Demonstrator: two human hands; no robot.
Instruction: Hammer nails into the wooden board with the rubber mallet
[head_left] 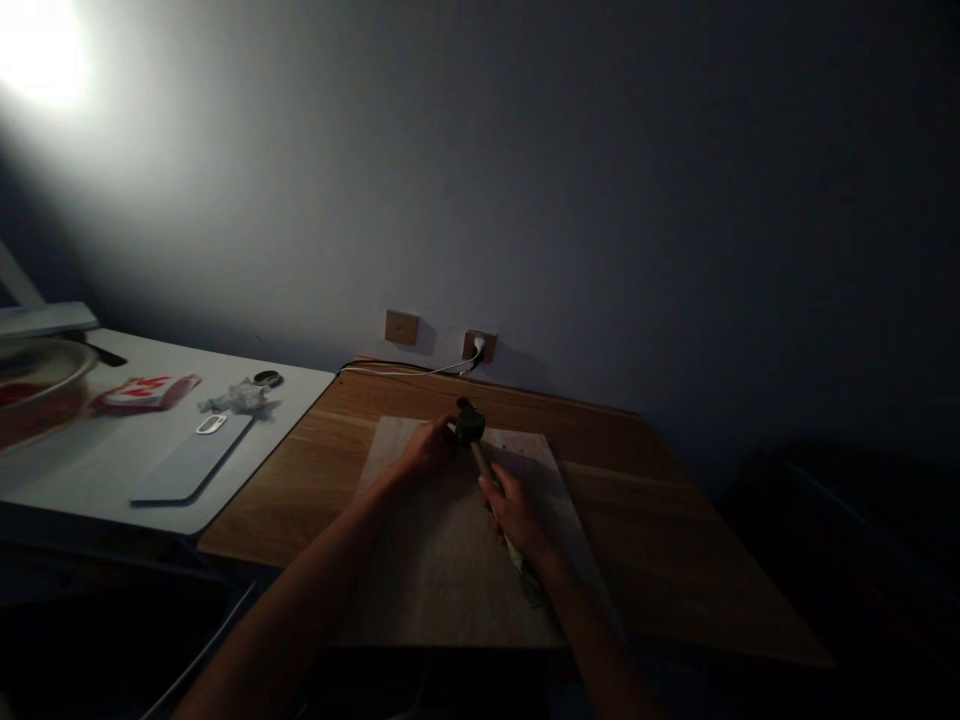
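Note:
My right hand (510, 508) is wrapped around the handle of a hammer (470, 425). The dark hammer head is over the far part of a pale wooden board (442, 580), its handle slanting back toward me. My left hand (430, 446) is at the board's far side, just left of the hammer head. Its fingers are drawn together, and what they pinch, if anything, is hidden in the dim light. A few small dark marks show on the board to the right of the hammer.
The board lies on a brown wooden table (675, 540) against the wall. A white table (82, 480) adjoins it on the left, bearing a grey slab-shaped device (191, 465), crumpled plastic (244, 397), a red-and-white packet (150, 392) and a clear bowl (52, 385). White cables (397, 373) run to a wall socket (478, 346).

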